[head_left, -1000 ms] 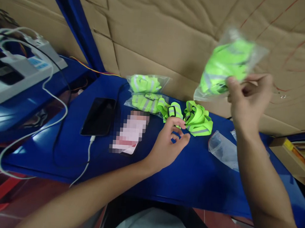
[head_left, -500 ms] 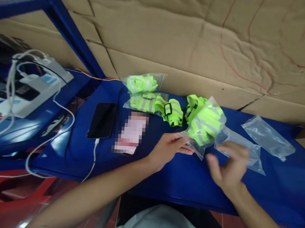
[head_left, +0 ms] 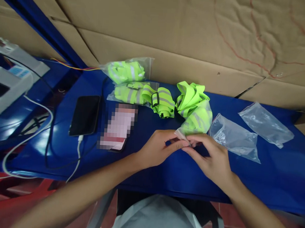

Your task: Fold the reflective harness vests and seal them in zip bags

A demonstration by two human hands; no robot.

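Note:
My left hand point(head_left: 158, 148) pinches the near edge of a clear plastic bag point(head_left: 198, 121) that holds a rolled neon-yellow reflective strap. Close beside it, my right hand point(head_left: 210, 154) pinches the same edge, fingertips almost touching the left ones. Behind the bag lies a loose folded reflective strap point(head_left: 191, 95). To the left is a rolled reflective strap with a black buckle point(head_left: 163, 102). Farther left, two bagged straps sit, an upper one point(head_left: 126, 72) and a lower one point(head_left: 130, 93).
Two flat clear bags, one nearer point(head_left: 235, 138) and one farther point(head_left: 267, 124), lie right on the blue table point(head_left: 272, 179). A black phone point(head_left: 84, 115) on a white cable and a blurred-screen phone point(head_left: 119, 125) are left. A power strip point(head_left: 17, 74) stands far left. Cardboard point(head_left: 157, 28) walls the back.
My right hand has come in from the right and taken hold of the bag's edge beside my left hand. The bag is lower and tilted toward me. The camera view has shifted right.

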